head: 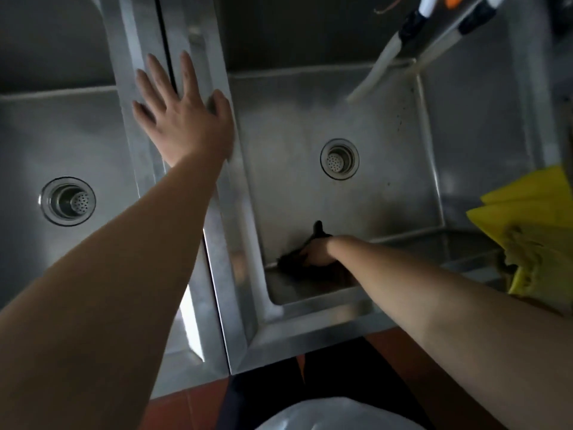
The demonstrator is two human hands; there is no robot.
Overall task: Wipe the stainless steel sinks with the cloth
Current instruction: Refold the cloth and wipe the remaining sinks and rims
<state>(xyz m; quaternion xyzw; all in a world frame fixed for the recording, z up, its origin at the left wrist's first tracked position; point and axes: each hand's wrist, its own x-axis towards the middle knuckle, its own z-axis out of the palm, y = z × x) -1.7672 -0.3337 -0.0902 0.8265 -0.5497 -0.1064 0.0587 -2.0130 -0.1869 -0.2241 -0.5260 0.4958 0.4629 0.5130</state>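
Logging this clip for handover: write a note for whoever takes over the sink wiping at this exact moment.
Left hand: open, flat on the rim between the two sinks, bracing.
Right hand: grips the dark cloth, pressed against the near edge of the right sink floor.
Done: cannot tell which areas are already wiped.
Left: finish the right sink, then the left sink.
Yellow cloths hang at the right sink's right edge.

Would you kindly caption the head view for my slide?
Right hand wipes the right sink near wall with a dark cloth; left hand rests flat on the divider.
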